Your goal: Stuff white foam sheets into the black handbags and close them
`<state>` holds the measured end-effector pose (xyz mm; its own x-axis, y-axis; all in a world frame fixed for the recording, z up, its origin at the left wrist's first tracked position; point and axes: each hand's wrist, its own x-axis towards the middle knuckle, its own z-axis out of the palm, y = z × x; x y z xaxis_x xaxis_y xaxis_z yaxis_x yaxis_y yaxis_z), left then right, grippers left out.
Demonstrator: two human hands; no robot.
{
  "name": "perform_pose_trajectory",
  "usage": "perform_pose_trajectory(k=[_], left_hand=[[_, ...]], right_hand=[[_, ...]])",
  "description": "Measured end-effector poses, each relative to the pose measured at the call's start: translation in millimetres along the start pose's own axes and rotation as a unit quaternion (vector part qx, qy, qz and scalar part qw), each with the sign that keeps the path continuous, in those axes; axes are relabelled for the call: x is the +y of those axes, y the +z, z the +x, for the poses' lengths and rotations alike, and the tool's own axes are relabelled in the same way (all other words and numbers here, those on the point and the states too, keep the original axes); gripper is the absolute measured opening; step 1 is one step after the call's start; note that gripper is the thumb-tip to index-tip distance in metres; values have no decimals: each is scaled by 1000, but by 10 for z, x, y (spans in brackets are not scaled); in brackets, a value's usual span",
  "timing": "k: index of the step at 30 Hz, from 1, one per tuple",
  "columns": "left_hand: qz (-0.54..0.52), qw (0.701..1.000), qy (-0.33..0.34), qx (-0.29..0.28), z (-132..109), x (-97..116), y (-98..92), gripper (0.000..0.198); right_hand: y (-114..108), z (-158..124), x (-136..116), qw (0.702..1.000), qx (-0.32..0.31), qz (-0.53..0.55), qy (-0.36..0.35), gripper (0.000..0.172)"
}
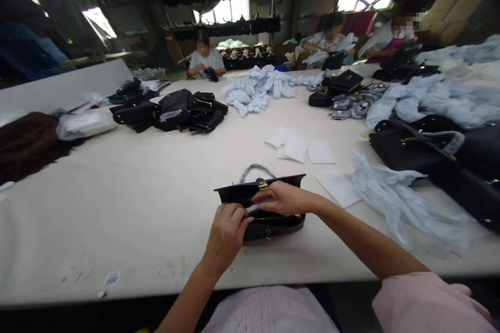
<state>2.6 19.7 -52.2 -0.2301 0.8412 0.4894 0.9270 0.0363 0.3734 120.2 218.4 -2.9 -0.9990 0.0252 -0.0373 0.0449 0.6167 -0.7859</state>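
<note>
A small black handbag (269, 221) with gold fittings lies on the white table (148, 203) right in front of me, its flap (234, 192) lifted open and a wrapped handle (255, 169) arching behind it. My left hand (228, 231) is curled on the bag's left front edge, gripping it. My right hand (283, 197) reaches in from the right, fingers pinched at the bag's opening, on something pale that I cannot make out.
White paper sheets (300, 148) lie beyond the bag. Light blue tissue paper (394, 197) trails at right beside large black bags (437, 153). More black bags (175, 112) and tissue (253, 88) sit farther back. Three people work at the far side. A small tag (111, 279) lies near the front edge.
</note>
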Motion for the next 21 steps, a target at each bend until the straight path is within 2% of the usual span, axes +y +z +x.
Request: perform_pose_trajectory(k=[1, 3, 6, 9, 11, 13, 14, 16, 19, 21], left_hand=[[-5, 1000, 1, 14, 30, 15, 38, 6], [-8, 1000, 28, 12, 113, 43, 123, 19], [14, 993, 101, -60, 308, 110, 234, 24], [4, 984, 128, -120, 541, 213, 314, 27], [-22, 977, 141, -155, 658, 280, 355, 33], [-35, 966, 163, -195, 714, 325, 384, 18], [-39, 961, 171, -213, 716, 336, 393, 8], [-41, 959, 166, -228, 677, 333, 405, 11], [-24, 968, 123, -219, 567, 304, 430, 16], [-1, 974, 104, -202, 509, 295, 465, 19]], right_hand=[[-43, -86, 1, 999, 44, 3, 12, 28], [-56, -262, 40, 987, 152, 5, 45, 27], [112, -504, 176, 946, 304, 13, 108, 25], [398, -705, 323, 912, 392, 45, 114, 23], [569, -808, 375, 901, 417, 69, 96, 22], [691, -879, 378, 888, 443, 76, 99, 21], [731, -902, 364, 879, 458, 67, 115, 21], [774, -923, 323, 863, 477, 32, 164, 22], [756, -908, 262, 870, 440, 1, 224, 23], [706, -881, 237, 889, 401, 18, 219, 28]])
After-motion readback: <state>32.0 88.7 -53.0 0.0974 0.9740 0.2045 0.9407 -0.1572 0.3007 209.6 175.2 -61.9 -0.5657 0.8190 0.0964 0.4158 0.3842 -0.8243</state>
